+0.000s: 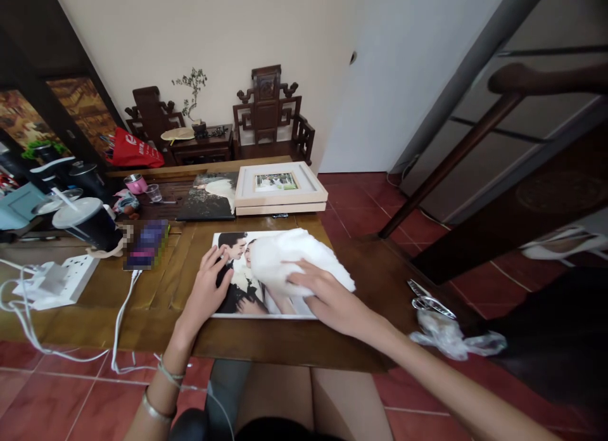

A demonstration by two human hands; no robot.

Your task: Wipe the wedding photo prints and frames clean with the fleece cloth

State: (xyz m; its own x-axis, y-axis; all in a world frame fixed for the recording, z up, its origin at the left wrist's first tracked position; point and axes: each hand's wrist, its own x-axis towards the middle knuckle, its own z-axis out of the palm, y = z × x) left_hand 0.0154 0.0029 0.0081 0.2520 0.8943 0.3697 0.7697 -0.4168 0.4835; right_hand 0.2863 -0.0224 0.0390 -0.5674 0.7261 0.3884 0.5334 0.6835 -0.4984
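A wedding photo print (237,281) lies flat on the wooden table in front of me, showing a couple in black and white clothes. My left hand (208,287) rests on its left edge with the fingers stretched out, holding nothing. A bunched white cloth (304,248) covers the photo's upper right part and hangs past its right edge. My right hand (327,295) grips this cloth from the near side, pressing it on the print; the cloth is slightly blurred. Some of the right fingers are buried in the folds.
Behind the photo are stacked light-wood frames (280,203) and a dark photo panel (209,194). To the left stand a black cup (88,222), a phone (146,244) on a cable and a white power strip (78,279). Scissors (430,300) and crumpled plastic (441,333) lie at right.
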